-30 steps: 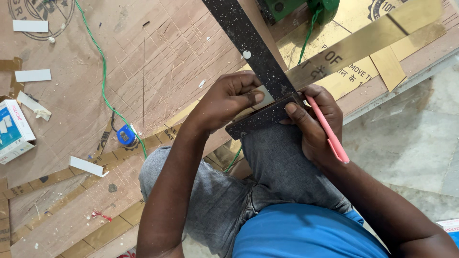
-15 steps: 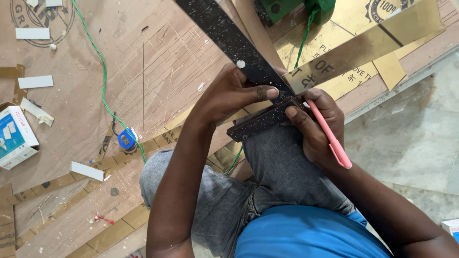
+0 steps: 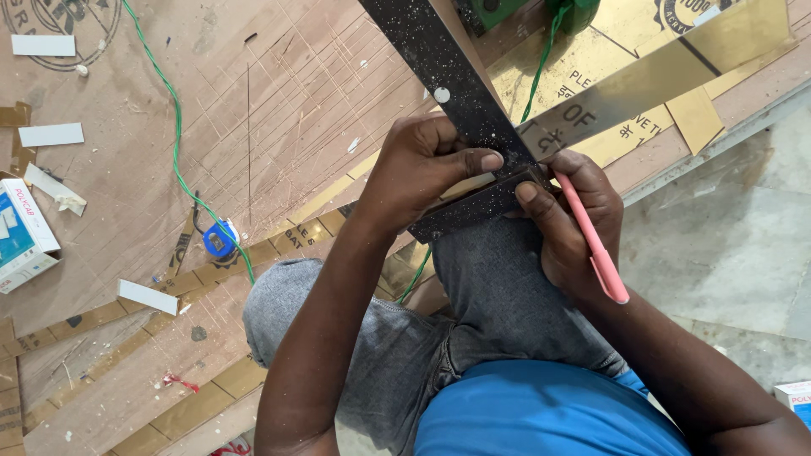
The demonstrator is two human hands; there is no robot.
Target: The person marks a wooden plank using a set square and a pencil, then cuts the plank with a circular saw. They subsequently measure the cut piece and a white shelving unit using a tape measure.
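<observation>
From my feed the left hand (image 3: 422, 173) is clamped on the black try square (image 3: 456, 93) and the right hand (image 3: 574, 215) grips a pink pen (image 3: 591, 241), so I reckon any thumb slip skews the line across the gold strip (image 3: 642, 80).

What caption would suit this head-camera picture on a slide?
Left hand steadies a black square ruler over a gold strip; right hand grips a pink pen.
</observation>
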